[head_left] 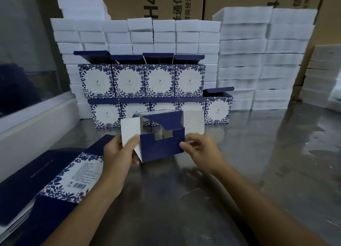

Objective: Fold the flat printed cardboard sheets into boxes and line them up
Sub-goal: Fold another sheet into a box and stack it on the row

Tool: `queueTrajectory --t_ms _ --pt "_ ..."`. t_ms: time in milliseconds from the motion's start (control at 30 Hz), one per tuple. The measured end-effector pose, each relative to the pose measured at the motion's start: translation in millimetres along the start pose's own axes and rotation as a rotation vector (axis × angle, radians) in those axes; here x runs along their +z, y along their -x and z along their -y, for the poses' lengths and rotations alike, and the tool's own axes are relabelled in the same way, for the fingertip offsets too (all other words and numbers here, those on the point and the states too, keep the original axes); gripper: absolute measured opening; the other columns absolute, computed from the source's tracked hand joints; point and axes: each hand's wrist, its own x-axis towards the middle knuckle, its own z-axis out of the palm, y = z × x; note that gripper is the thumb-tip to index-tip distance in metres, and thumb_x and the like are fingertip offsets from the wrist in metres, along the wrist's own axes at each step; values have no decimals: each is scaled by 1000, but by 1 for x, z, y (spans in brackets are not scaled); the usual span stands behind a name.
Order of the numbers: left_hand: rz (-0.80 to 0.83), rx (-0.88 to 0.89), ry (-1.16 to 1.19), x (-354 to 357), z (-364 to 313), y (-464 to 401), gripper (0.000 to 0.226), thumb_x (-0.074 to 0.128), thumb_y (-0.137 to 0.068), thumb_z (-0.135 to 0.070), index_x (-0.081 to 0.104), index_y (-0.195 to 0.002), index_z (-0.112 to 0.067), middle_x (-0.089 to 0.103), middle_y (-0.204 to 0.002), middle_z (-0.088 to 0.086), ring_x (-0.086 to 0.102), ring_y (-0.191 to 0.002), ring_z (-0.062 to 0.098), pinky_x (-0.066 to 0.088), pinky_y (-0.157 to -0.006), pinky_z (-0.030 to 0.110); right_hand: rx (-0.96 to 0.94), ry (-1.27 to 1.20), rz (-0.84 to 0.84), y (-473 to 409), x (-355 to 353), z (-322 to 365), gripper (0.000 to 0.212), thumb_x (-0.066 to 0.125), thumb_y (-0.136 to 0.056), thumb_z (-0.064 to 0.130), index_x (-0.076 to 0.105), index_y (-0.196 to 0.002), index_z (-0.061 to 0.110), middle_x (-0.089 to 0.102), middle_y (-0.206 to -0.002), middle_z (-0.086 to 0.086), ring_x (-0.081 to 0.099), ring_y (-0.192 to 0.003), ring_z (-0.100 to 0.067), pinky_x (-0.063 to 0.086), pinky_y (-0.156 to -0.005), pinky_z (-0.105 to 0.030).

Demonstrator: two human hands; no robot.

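Both hands, L (pixel 119 153) & R (pixel 200 149), pinch half-folded box (pixel 160 148) w/ curled fingers, flaps open.

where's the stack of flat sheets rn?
Head view, lower left: the stack of flat sheets lies on the metal table, just left of the left hand.

Shiny grey metal surface (pixel 267 153), scuffed, soft light glare across right side. Behind it, tall stacks of white foam blocks (pixel 241 61) wall to wall, few more at far right edge (pixel 323 75). Big brown cardboard cartons (pixel 175 2) at very back, black printed lettering, partly cut off by frame. Left side: glass window panel (pixel 27 61) with white sill (pixel 36 116), dim reflection in pane. Lighting flat, kinda bluish.
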Motion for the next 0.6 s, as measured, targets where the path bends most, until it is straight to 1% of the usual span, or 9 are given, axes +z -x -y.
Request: queueTrajectory --t_ms 33,100,200,233,300,400,467,533,600 --pt "12 47 -79 1 1 2 8 62 -94 -18 68 -89 -19 68 -68 -2 56 -52 9 47 -46 28 0 16 -25 0 1 0 11 66 -96 15 75 -100 10 72 -95 5 67 -81 -8 53 -78 -25" --pt "30 126 -227 1 4 5 16 57 -98 -27 65 -86 -20 65 -67 -4 57 -55 11 46 -52 30 -7 24 -89 0 2 -1 9 68 -95 14 76 -97 10 73 -88 4 69 -81 -11 56 -77 -29" --pt "67 255 -523 -1 8 10 45 40 -95 -51 56 -68 -19 59 -61 -5 58 -60 11 39 -54 29 -21 -18 -162 0 3 1 8 72 -91 13 79 -96 14 73 -83 8 69 -78 -9 58 -74 -30" --pt "87 299 -607 -2 9 11 50 37 -94 -53 54 -64 -16 57 -57 -3 57 -58 13 37 -52 30 -27 -30 -175 0 3 2 8 73 -90 13 79 -96 15 73 -82 10 68 -75 -6 58 -73 -28" --pt "114 372 -710 -3 11 11 53 41 -97 -45 51 -62 -7 54 -54 4 55 -54 22 39 -53 37 -40 -43 -209 1 4 3 9 76 -88 14 79 -95 19 72 -80 13 68 -74 -5 58 -70 -25" --pt "102 399 -696 -2 13 8 49 48 -99 -31 51 -61 -1 55 -52 9 56 -52 26 43 -54 43 -11 -127 -314 2 9 6 18 80 -84 14 69 -90 27 69 -76 10 67 -72 -4 52 -67 -16" --pt "83 347 -602 0 13 8 47 51 -100 -26 52 -58 -5 59 -52 7 61 -53 26 46 -54 39 37 -266 -384 1 14 9 25 82 -81 11 62 -86 25 68 -78 7 64 -69 -1 51 -66 -15" --pt "46 241 -488 3 13 8 44 52 -100 -26 57 -59 -9 64 -57 6 65 -53 21 47 -51 28 99 -357 -434 0 19 14 25 83 -81 11 60 -83 21 67 -80 5 63 -67 0 54 -69 -23" --pt "30 168 -395 6 12 10 41 54 -99 -24 61 -61 -11 68 -60 4 66 -52 17 43 -45 12 203 -362 -445 1 25 17 26 83 -81 20 58 -84 20 66 -83 3 63 -71 -5 57 -73 -35"
